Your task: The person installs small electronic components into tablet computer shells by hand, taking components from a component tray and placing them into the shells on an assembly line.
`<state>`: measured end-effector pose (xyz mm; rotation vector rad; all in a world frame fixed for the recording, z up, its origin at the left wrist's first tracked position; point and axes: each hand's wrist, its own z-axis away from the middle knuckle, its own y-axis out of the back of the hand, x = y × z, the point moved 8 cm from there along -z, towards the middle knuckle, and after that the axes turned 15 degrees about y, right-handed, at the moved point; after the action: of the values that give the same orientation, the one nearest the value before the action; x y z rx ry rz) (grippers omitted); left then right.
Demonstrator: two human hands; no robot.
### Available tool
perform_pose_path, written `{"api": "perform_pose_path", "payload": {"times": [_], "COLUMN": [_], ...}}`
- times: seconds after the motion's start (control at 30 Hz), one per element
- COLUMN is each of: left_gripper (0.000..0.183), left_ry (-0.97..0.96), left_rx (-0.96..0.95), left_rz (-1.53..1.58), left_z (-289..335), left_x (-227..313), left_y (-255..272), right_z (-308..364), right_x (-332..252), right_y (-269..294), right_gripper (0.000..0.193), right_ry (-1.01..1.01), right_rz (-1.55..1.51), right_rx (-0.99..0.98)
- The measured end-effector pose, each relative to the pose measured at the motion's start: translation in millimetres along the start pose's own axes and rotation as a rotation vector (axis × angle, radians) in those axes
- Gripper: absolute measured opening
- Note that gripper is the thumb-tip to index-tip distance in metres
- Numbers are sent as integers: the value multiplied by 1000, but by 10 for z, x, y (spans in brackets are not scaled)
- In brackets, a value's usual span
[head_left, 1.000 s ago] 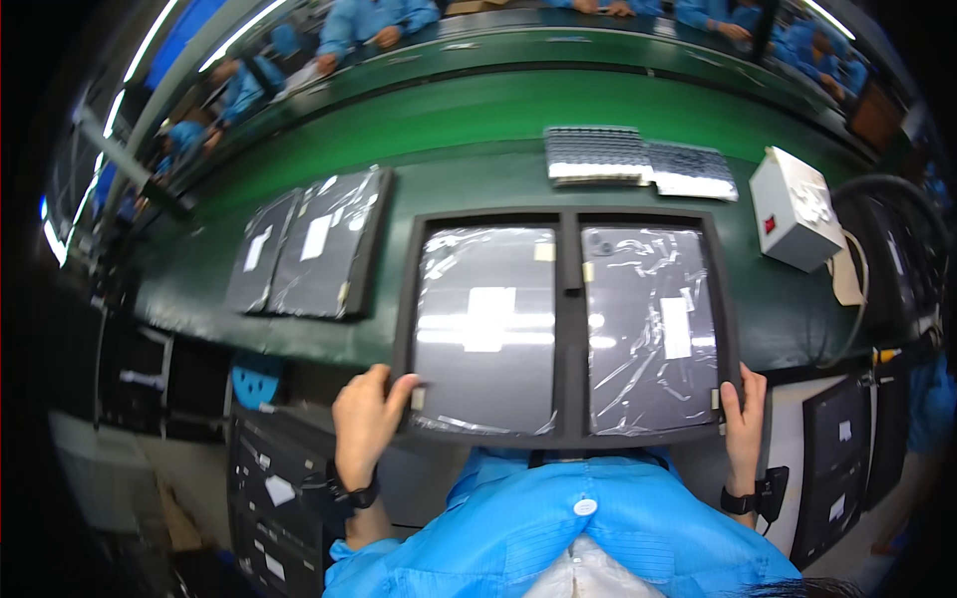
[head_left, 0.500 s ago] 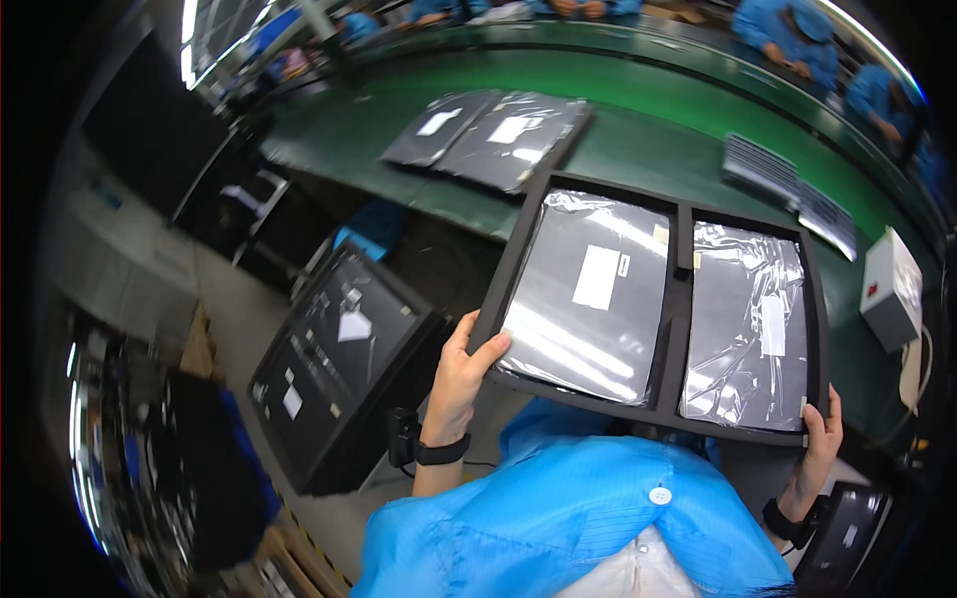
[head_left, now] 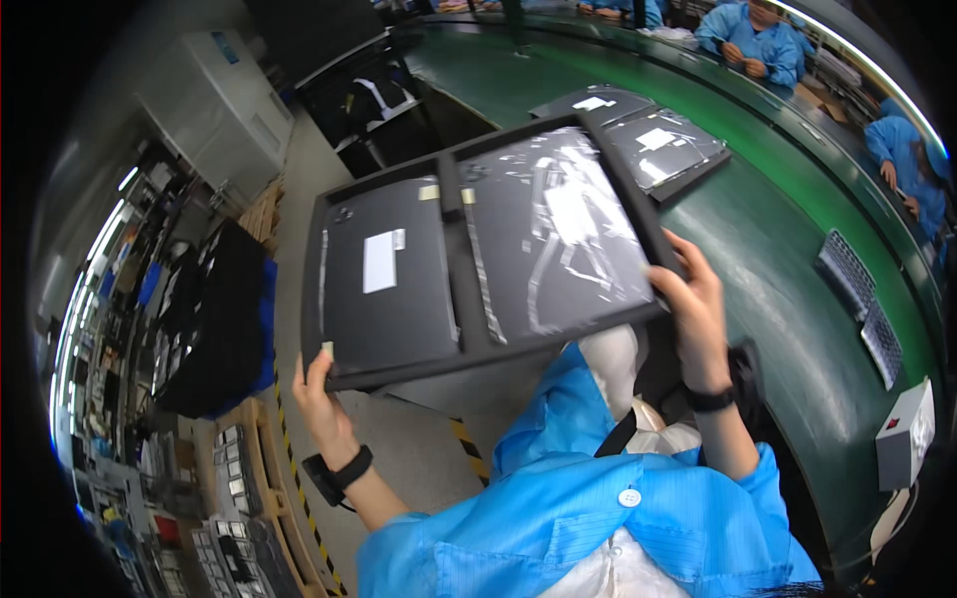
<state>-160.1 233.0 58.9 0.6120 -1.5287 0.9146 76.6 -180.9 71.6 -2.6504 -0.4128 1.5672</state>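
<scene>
A black two-compartment tray [head_left: 457, 264] is held up in front of me, over the floor left of the green workbench. Each compartment holds a flat, dark, tablet-like panel: the left panel [head_left: 389, 314] bears a white label, and the right panel [head_left: 513, 264] lies under shiny, creased clear film. My left hand [head_left: 324, 414] grips the tray's near left corner, thumb on top. At the near right corner, my right hand [head_left: 700, 314] is closed on the rim, also thumb up. The fingers under the tray are hidden.
On the green workbench [head_left: 768, 299] lie more film-wrapped panels [head_left: 658, 149], two dark ribbed pieces [head_left: 847, 274] and a white box [head_left: 905, 434] with a red switch. Wooden pallets [head_left: 284, 498] and a black-covered stack [head_left: 214, 319] stand left. Co-workers in blue [head_left: 753, 45] sit across the bench.
My view has turned left. Both hands have carried the tray leftward, from beside the bench to over the floor, and its tilt has changed. The black stack on the left floor is now covered by it.
</scene>
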Motion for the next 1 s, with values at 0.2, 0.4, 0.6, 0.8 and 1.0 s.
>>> {"api": "perform_pose_path", "payload": {"times": [0.2,0.4,0.6,0.8,1.0], "left_gripper": [28,43,35,48,57], "left_ry": [-68,47,-25,29,58], "left_rx": [112,122,197,238,64], "left_rz": [-58,-353,-286,-271,-364], "left_z": [-839,-1275,-1041,-1134,-916], "left_x": [-45,-704,-598,-754,-1271], "left_y": [499,942,713,877,1190], "right_z": [-731,-767,-700,-692,-293], "right_x": [1203,1701,1682,1741,1974], "right_y": [-1082,-1419,-1447,-1419,-1108], "right_gripper": [58,56,58,62,61], "right_ry": [31,232,-118,-43,-110], "right_rz": [-10,618,422,342,-1], "right_rx": [-196,-270,-375,-441,-568]}}
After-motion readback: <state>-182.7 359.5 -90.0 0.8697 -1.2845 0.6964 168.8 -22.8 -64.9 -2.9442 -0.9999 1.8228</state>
